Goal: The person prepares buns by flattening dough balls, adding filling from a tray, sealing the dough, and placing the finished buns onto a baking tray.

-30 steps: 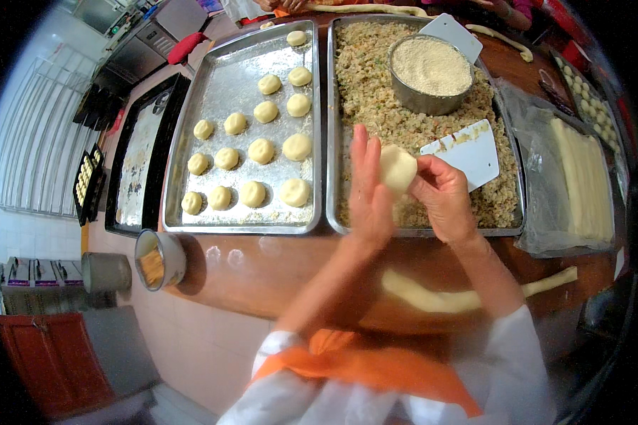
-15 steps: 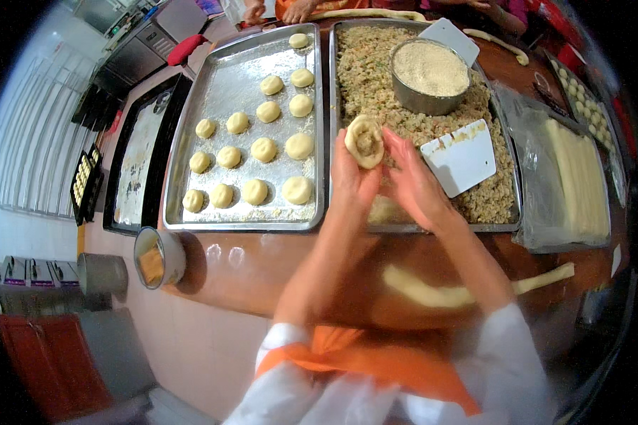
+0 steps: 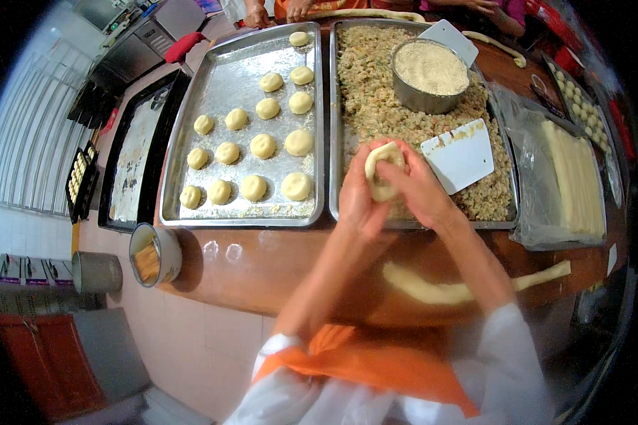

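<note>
Pale dough, a cupped round, is held between both hands above the near edge of the filling tray. Head view only.

- Left hand: closed around the dough piece from the left and beneath, fingers curled.
- Right hand: closed on the same piece from the right, thumb pressed toward its hollow.
- Step judged in hand: shaping or sealing one dough round, likely around filling; whether filling is already inside cannot be told.
- Next move, as a judgement: the edges would need pinching shut and the piece rounded, then a free spot found on the steel tray just left, where shaped dough balls sit in rows.
- Filling tray holds crumbly mixed filling, a metal bowl of fine crumbs and a white scraper resting on the filling.
- A dough rope lies on the brown counter, partly hidden by the forearms.
- Packaging: clear plastic sheet laid over a tray of pale dough strips at right. A small white tag is seen at the counter's right edge; markings not legible.
- A metal cup stands at the counter's near-left corner.
</note>
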